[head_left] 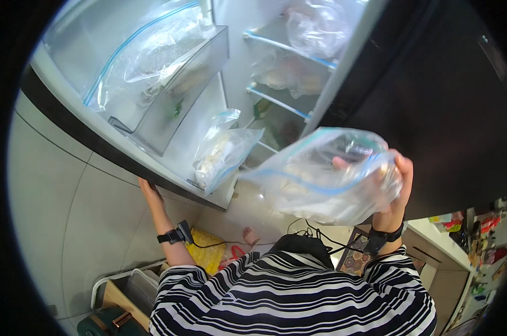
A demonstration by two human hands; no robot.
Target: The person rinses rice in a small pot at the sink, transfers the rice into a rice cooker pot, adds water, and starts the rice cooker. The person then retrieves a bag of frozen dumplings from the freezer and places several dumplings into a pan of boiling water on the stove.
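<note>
My right hand (pixel 398 185) is closed around one side of a large clear zip bag (pixel 320 173) with a blue seal strip. Whitish contents fill its lower part; motion blur hides their kind. The bag hangs in front of the open refrigerator. At the dark edge of the refrigerator door (pixel 91 131), my left hand (pixel 148 193) holds on from the outer side, its fingertips partly hidden. A smaller zip bag with white pieces (pixel 217 159) rests in the door's lower shelf. Above it, another blue-sealed bag (pixel 158 56) lies in a clear door bin (pixel 180 89).
Inside the refrigerator, shelves (pixel 290 47) hold several plastic bags. A dark closed door (pixel 432 112) stands to the right. Below left are a storage bin (pixel 127 297) and a yellow bag (pixel 208 249). A black cable (pixel 343 243) runs across my front. A cluttered counter (pixel 441 241) stands at right.
</note>
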